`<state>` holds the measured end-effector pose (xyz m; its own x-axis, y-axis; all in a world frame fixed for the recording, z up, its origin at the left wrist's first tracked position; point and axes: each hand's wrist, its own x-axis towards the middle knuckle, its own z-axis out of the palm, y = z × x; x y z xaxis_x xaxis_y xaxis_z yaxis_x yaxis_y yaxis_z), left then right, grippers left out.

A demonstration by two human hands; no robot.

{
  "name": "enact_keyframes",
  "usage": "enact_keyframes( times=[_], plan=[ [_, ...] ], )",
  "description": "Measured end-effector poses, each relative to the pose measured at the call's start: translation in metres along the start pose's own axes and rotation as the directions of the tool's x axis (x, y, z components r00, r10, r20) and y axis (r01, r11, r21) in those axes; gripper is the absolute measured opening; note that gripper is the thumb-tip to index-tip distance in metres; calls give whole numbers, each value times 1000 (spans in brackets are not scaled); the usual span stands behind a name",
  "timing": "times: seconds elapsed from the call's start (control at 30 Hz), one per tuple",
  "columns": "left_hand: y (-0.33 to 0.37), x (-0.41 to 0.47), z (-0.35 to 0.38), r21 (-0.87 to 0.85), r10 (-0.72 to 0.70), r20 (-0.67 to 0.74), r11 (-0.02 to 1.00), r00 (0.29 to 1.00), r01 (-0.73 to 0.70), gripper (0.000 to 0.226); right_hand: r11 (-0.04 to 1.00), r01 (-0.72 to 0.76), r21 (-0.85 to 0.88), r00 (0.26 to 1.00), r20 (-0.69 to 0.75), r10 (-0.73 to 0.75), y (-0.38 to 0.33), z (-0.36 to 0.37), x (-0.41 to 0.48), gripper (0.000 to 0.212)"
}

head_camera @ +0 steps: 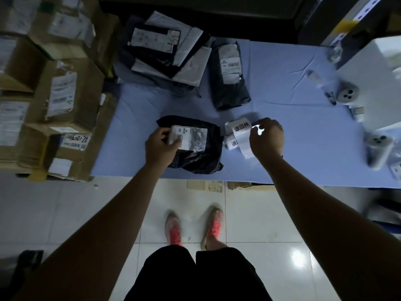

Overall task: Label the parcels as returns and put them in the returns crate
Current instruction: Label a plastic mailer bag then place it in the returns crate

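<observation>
Head view. Black parcel (193, 142) lies flat on the blue table (293, 83), close to the near edge, shipping label (186, 139) face up.

- Left hand (160, 146) grips the parcel's left edge, thumb over the label's left end.
- Right hand (268, 137) pinches the free end of the label strip (244, 137), pulled off a small white roll (230, 132) that lies just right of the parcel. Bold characters are printed on the strip.
- Step in hand, as I judge it: peeling one returns sticker. Best to keep the parcel pinned, pull the strip slowly until one sticker lifts clean, then press it on a flat patch of the bag, since crumpled film will wrinkle it.
- Orientation: the bag is crumpled, nearly square, slightly longer along the table edge. Its label print runs sideways to the person. The strip runs from the roll toward the person, slanting right.
- Further out: dark grey parcel (231, 77) mid-table, a pile of parcels (167, 48) at the far left corner, cardboard boxes (65, 94) stacked left of the table.
- Returns crate: cannot identify it.
</observation>
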<state>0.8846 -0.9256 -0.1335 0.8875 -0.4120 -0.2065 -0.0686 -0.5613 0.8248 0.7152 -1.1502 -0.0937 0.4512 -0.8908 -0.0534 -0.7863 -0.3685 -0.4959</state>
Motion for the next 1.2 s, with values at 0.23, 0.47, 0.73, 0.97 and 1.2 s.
enact_keyframes(
  times=[0.23, 0.47, 0.73, 0.97, 1.2],
  plan=[
    [6, -4, 12, 73, -33, -92, 997, 995, 40, 42, 936, -169, -310, 922, 286, 261, 45, -10, 30, 73],
    [19, -8, 16, 18, -98, -127, 995, 987, 102, 45, 926, -96, -366, 927, 305, 217, 57, 7, 40, 81],
    [21, 1, 13, -85, -201, -134, 978, 970, 191, 29, 941, -223, -254, 929, 238, 284, 50, 1, 49, 81],
    [23, 8, 16, -38, -150, -104, 988, 983, 147, 32, 980, -177, 91, 983, 65, 172, 8, -14, 63, 80],
    [32, 25, 8, -113, -77, -115, 992, 990, 64, 23, 944, 221, 245, 932, 231, -278, -55, -8, 40, 68]
  ],
)
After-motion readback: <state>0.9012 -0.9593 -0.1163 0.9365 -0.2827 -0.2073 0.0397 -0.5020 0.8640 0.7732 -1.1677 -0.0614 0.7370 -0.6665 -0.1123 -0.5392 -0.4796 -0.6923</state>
